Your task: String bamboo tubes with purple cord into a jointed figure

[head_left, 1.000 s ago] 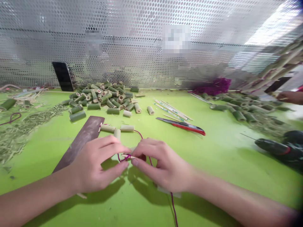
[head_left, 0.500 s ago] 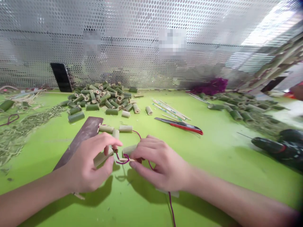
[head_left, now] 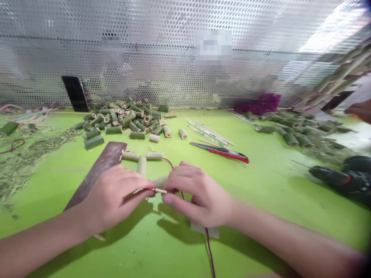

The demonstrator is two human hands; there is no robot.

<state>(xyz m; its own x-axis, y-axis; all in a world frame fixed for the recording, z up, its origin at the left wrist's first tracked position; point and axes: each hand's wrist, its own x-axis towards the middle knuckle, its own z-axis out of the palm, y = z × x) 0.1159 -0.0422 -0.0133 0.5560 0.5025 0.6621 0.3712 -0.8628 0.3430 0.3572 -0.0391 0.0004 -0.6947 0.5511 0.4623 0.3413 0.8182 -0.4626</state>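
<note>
Head cam: pinching a thin stick (head_left: 161,190) with purple cord (head_left: 154,190) on it in the left hand (head_left: 114,193), left of the red utility knife (head_left: 222,152) and closer in. Got the right hand (head_left: 199,195) pretty narrow by the other end, can't tell if gripping. Seeing pale bamboo tubes (head_left: 142,166) left of that knife too.

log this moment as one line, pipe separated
left hand: pinching thin stick, purple cord at it | right hand: at stick's other end, grip unclear | beyond: pale bamboo pieces, utility knife
</note>
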